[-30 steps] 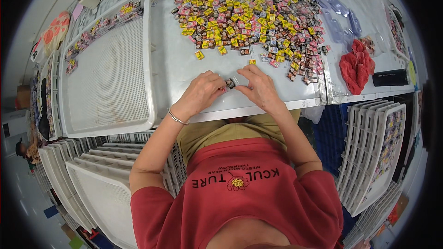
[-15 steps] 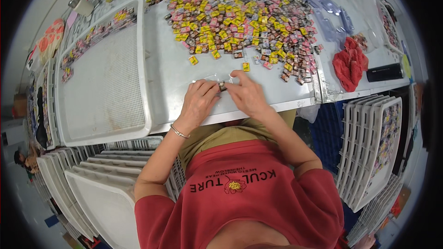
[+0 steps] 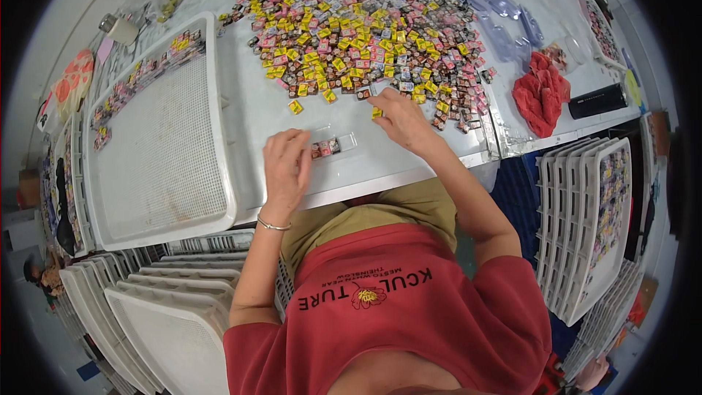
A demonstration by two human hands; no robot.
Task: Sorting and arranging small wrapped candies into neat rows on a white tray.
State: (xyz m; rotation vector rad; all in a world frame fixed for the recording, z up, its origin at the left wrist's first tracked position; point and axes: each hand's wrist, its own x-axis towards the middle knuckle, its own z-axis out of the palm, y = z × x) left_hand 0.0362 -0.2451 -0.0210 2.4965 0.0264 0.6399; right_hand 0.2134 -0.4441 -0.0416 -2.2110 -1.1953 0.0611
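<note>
On the table's front part lies a narrow clear plastic tray with a short row of small dark and pink square pieces in it. My left hand is closed at the tray's left end, its bent fingers covering that end. My right hand reaches to the near edge of the pile, thumb and fingers pinched at a small yellow square piece. Beyond it spreads a big pile of small square pieces in yellow, pink, brown and grey.
A white mesh tray at the left holds rows of pieces along its far side. Clear bluish plastic trays, a red cloth and a black cylinder lie at the right. White crates stand below the table edge.
My right hand has moved away from the clear tray, right and outward to the yellow piece. My left hand has shifted left, uncovering the row of pieces. The view has shifted slightly.
</note>
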